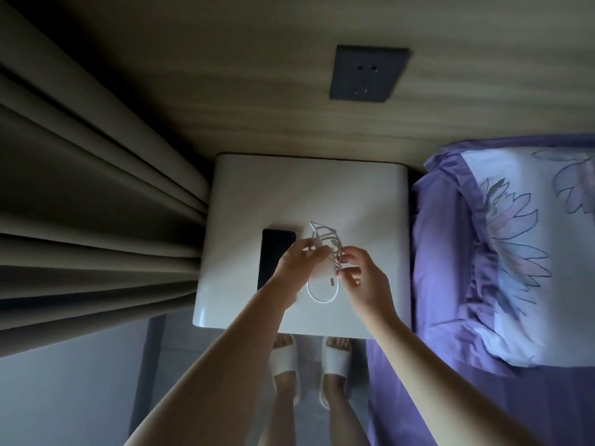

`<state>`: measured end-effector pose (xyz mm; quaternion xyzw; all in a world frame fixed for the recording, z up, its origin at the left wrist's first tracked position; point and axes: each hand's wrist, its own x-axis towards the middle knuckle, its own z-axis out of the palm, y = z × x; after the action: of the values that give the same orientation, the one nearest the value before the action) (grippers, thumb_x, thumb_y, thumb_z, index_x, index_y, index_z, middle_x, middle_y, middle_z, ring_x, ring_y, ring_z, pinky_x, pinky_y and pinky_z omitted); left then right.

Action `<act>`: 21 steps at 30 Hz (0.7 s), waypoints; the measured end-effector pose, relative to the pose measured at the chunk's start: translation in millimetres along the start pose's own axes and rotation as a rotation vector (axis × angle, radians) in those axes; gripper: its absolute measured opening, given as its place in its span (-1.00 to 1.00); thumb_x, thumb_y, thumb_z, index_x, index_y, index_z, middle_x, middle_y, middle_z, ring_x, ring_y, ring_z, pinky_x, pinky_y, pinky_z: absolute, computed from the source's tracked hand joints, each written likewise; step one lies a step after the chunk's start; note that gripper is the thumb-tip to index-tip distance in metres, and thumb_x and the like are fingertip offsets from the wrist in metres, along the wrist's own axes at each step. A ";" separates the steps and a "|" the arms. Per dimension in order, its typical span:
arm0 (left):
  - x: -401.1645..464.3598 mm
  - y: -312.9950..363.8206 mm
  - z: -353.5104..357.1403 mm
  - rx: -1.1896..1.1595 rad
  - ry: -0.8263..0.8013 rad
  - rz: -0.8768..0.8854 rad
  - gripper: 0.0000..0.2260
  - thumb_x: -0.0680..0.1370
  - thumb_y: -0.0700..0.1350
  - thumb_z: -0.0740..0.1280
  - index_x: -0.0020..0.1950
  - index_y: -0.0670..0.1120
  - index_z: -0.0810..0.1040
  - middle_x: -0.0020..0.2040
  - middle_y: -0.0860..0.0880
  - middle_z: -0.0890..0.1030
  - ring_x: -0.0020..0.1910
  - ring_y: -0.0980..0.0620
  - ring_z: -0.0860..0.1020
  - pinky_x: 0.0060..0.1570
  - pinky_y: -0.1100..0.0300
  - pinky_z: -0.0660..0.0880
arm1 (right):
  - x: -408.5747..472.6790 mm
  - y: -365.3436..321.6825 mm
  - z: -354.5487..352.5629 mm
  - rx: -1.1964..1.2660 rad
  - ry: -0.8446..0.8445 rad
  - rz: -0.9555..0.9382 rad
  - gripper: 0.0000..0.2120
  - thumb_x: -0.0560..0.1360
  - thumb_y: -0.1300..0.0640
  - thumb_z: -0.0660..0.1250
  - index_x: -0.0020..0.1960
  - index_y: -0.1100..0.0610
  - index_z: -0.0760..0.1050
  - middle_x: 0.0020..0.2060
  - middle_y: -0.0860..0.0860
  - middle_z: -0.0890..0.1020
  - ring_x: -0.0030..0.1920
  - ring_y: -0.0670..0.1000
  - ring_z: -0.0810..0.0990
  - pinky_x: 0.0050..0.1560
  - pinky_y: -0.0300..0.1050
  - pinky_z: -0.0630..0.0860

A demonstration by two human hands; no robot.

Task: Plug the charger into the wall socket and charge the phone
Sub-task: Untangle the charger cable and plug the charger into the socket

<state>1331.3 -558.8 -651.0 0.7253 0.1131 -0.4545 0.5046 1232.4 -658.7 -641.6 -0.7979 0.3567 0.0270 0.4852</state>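
A white charger (322, 268) with its tangled white cable (325, 236) is held just above the white bedside table (289, 188). My left hand (294, 262) grips the charger block from the left. My right hand (360, 272) pinches the cable strands on the right, and a loop of cable (322, 297) hangs down below the hands. A black phone (273, 255) lies flat on the table, partly under my left hand. The dark wall socket (368, 74) is on the wooden wall above the table, with nothing plugged in.
Heavy beige curtains (96, 204) hang at the left, close to the table's side. A bed with purple sheets and a floral pillow (515, 252) borders the table on the right. My feet in white slippers (309, 365) stand at the table's front edge.
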 end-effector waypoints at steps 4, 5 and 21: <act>-20.5 24.6 -13.4 -0.111 -0.031 0.041 -0.88 0.47 -0.10 0.37 -0.01 -0.03 0.61 -0.02 -0.12 0.60 -0.06 -0.09 0.54 -0.01 0.01 0.48 | -4.1 -23.6 -8.2 0.066 0.022 -0.062 -0.71 0.45 0.30 0.30 0.15 0.08 0.49 -0.10 -0.06 0.64 -0.12 -0.09 0.61 -0.15 -0.50 0.43; -25.9 29.2 -16.8 -0.153 -0.043 0.050 -0.84 0.48 -0.12 0.36 0.04 -0.07 0.61 -0.03 -0.13 0.59 -0.07 -0.09 0.54 -0.03 0.02 0.45 | -5.5 -30.1 -9.8 0.118 0.012 -0.060 -0.70 0.44 0.30 0.30 0.12 0.04 0.50 -0.12 -0.07 0.65 -0.10 -0.11 0.62 -0.14 -0.51 0.44; -61.5 48.7 -41.0 -0.500 -0.328 0.175 -0.69 0.53 -0.23 0.24 0.28 -0.20 0.47 0.05 -0.19 0.55 0.05 -0.13 0.52 0.20 -0.08 0.42 | -5.9 -53.6 -25.4 0.576 -0.329 0.087 -0.55 0.39 0.14 0.47 0.20 -0.08 0.39 0.02 -0.18 0.62 -0.11 -0.19 0.64 -0.33 -0.38 0.51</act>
<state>1349.4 -529.1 -569.7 0.5029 0.0756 -0.4785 0.7159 1252.2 -660.9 -585.4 -0.5968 0.3004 0.0740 0.7403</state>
